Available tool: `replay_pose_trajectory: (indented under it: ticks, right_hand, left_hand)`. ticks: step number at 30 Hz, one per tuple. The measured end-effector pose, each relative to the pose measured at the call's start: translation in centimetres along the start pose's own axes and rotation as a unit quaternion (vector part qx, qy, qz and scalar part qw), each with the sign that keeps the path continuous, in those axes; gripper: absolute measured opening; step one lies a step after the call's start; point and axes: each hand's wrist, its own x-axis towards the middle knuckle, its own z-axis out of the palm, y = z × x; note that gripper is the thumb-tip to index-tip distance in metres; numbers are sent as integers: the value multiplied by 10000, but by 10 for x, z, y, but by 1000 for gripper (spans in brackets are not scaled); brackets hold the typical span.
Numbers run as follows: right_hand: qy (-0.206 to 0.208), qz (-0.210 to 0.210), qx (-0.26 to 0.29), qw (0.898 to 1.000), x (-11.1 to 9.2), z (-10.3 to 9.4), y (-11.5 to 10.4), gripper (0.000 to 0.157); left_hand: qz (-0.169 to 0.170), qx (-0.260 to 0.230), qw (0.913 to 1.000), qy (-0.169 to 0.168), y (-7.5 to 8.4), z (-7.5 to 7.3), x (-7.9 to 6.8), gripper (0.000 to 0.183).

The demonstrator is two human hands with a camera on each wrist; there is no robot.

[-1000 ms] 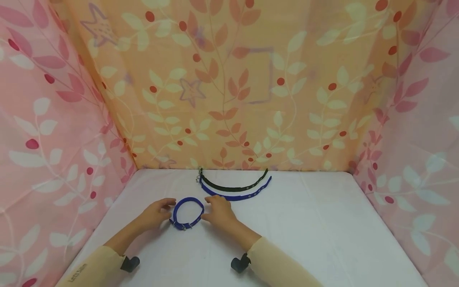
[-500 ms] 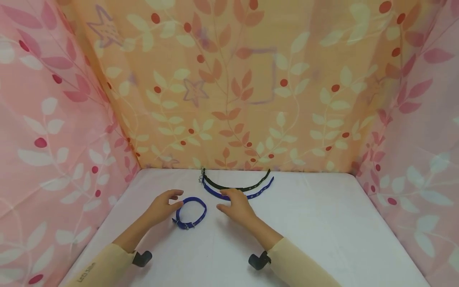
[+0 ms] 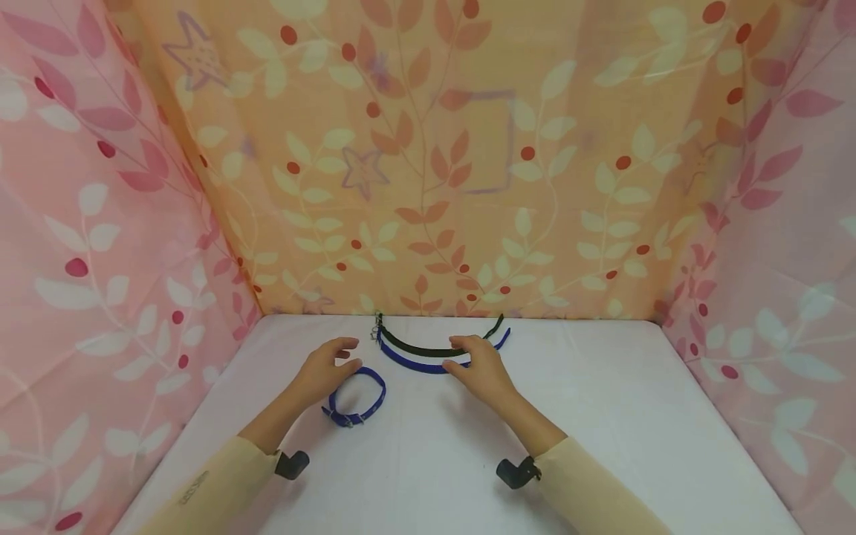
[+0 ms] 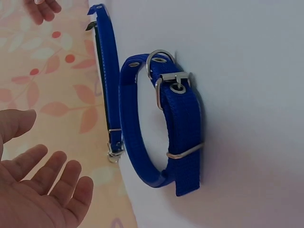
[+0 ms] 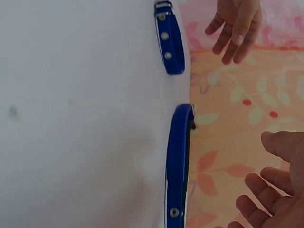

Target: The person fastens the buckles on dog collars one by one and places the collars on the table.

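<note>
A blue pet collar [image 3: 348,420], buckled into a ring, stands on edge on the white table. The left wrist view shows its metal buckle [image 4: 175,77] and D-ring close up. My left hand [image 3: 325,371] is just above and behind that ring, fingers loosely bent, holding nothing. Farther back, a second blue collar [image 3: 414,365] lies unfastened in a curve, with a dark green collar [image 3: 421,351] along its far side. Over the right part of these two hovers my right hand [image 3: 483,370], its fingers apart and nothing between them; it hides some of their eyelets.
The white tabletop [image 3: 602,431] runs back to an orange floral curtain [image 3: 428,186]. Pink floral cloth walls [image 3: 100,297] enclose the left and right sides. A black wrist mount [image 3: 292,464] sticks out from each cuff.
Both hands have moved away from the buckled blue collar, forward and to the right. The right hand has gone from beside the ring to over the two unfastened collars. The collars keep their places.
</note>
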Motion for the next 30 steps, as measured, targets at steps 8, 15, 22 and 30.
replay_pose_trajectory:
  ticks: [8,15,22,30]
  right_hand:
    - [223,169,22,9996,3,-25,27,51]
    - [391,176,-135,9990,8,-44,50,51]
    - [515,394,-170,9978,14,-59,66,51]
    - [467,735,-410,9954,26,-62,89,53]
  left_hand:
    - [-188,-308,9993,41,1,8,15,53]
    - [-313,-357,9988,125,3,12,30,54]
    - [-241,-276,9991,210,-3,22,48,50]
    - [-475,-65,9988,140,-16,31,67,54]
